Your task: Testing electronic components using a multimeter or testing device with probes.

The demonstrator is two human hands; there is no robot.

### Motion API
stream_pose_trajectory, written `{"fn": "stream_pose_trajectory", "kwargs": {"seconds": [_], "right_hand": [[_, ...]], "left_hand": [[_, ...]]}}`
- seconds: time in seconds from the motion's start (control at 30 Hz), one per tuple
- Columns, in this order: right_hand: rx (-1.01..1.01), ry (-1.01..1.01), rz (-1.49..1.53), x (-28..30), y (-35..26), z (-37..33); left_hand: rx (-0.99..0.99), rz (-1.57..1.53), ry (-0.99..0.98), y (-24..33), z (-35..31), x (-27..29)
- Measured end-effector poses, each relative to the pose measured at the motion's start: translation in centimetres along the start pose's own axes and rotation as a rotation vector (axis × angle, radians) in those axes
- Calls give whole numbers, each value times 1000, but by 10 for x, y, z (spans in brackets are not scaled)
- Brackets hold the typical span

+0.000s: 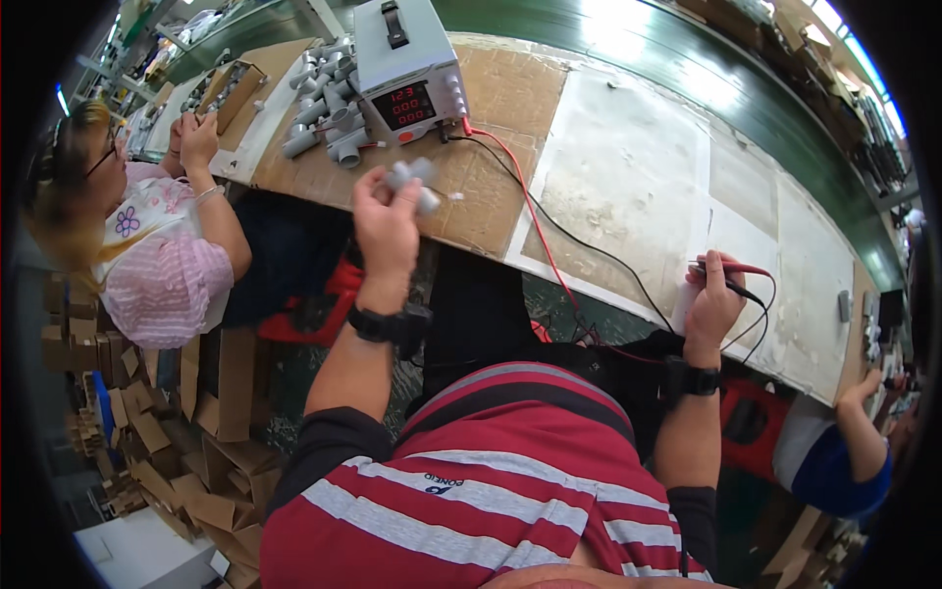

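Near the front edge of the workbench, my left hand (388, 228) is closed on a grey plastic pipe fitting (416, 177), which is smeared by motion. My right hand (714, 309), over the bench's front edge on the right, grips a red test probe (738, 266) and a black test probe (743, 292) together. Their tips are too small to make out. A red lead (540, 221) and a black lead (589, 243) run from a bench power supply (410, 74) with a lit red display. Several similar grey fittings (334, 103) lie heaped beside it.
Cardboard (500, 88) and pale worn sheets (618, 147) cover the workbench. A green conveyor belt (549, 22) runs behind it. A co-worker (162, 236) sits at left with hands raised by a cardboard box (235, 93); another person's arm (859, 432) reaches in at right. Cartons (216, 461) lie lower left.
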State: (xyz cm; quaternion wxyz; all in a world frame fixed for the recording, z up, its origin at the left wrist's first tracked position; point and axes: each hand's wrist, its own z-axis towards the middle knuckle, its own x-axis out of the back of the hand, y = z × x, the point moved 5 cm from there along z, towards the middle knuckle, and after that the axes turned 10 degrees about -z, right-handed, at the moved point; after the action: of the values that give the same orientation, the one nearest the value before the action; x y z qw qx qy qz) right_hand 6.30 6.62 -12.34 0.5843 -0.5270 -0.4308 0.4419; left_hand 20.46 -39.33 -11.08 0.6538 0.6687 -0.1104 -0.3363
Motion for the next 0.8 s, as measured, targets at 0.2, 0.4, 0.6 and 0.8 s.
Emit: {"fn": "stream_pose_trajectory", "kwargs": {"seconds": [0.2,0.4,0.6,0.8], "right_hand": [[24,-41,-91,0,3,1],[30,-49,-117,9,6,-1],[-70,-99,2,-20,17,4],[-40,-31,-24,3,13,0]], "left_hand": [[-63,45,328,-1,86,109],[-117,549,345,-13,174,165],[-135,14,183,-27,187,236],[-358,328,291,-1,59,73]]}}
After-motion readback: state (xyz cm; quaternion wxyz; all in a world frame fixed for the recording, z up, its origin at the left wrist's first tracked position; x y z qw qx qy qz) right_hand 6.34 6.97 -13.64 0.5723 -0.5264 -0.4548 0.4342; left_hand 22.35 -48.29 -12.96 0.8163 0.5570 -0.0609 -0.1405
